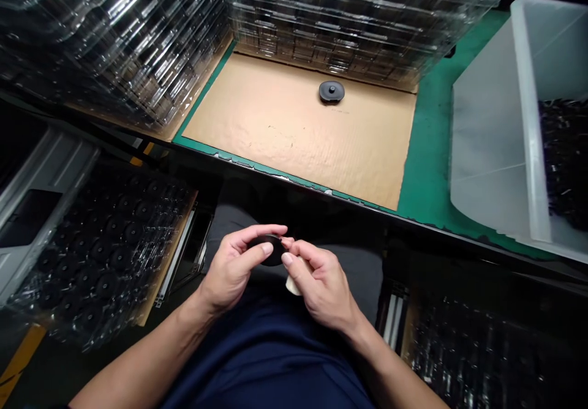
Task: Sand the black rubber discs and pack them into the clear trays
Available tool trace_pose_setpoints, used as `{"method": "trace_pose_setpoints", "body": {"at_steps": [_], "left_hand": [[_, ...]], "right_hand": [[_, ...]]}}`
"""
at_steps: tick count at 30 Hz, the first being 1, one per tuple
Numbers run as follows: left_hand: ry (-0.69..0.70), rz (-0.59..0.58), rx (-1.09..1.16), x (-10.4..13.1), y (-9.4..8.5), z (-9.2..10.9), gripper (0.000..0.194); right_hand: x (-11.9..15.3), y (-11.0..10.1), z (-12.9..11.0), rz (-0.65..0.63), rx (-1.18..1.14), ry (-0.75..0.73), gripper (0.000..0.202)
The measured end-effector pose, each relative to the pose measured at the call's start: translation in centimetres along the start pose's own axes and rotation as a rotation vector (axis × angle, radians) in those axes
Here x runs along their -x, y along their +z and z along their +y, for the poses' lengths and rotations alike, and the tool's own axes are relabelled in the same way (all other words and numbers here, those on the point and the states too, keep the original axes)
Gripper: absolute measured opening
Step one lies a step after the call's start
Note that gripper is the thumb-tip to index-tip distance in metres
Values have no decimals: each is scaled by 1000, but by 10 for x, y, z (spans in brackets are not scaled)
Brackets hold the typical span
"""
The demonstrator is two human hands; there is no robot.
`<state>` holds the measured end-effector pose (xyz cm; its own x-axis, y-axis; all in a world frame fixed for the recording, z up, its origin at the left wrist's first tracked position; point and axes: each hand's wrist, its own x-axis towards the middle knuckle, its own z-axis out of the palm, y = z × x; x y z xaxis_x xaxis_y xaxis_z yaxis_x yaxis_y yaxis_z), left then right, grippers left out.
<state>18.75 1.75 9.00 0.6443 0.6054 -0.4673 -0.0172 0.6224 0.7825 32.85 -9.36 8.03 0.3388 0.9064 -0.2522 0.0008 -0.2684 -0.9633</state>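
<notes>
Navy shirt (275, 357) nearest; left hand (234, 265) pinches a disc (274, 256), right hand (324, 283), closed round something pale (293, 286), meets its rim, seemingly midway; second disc (331, 93) lies unheld.

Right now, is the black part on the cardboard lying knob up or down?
Up: the black part lies on the cardboard, its small round knob showing on top.
</notes>
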Motion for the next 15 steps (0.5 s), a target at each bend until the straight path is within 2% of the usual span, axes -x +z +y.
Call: {"method": "trace_pose_setpoints", "body": {"at_steps": [2,4,7,10,13,15], "left_hand": [[0,78,-80,-3,2,-1,26],[-26,96,-76,-6,3,0,28],[-66,48,7,-6,4,0,37],[-54,-53,24,-4,5,-3,56],[-28,-47,-60,-1,10,-6,69],[-28,18,-132,-1,15,-7,63]], "right_hand": [[1,6,0,48,5,-15,39],[1,8,1,79,-16,23,40],[0,5,4,109,-79,107,42],[1,0,6,145,-96,145,44],[4,-2,6,157,-24,69,44],[6,-2,5,149,27,-41,45]]}}
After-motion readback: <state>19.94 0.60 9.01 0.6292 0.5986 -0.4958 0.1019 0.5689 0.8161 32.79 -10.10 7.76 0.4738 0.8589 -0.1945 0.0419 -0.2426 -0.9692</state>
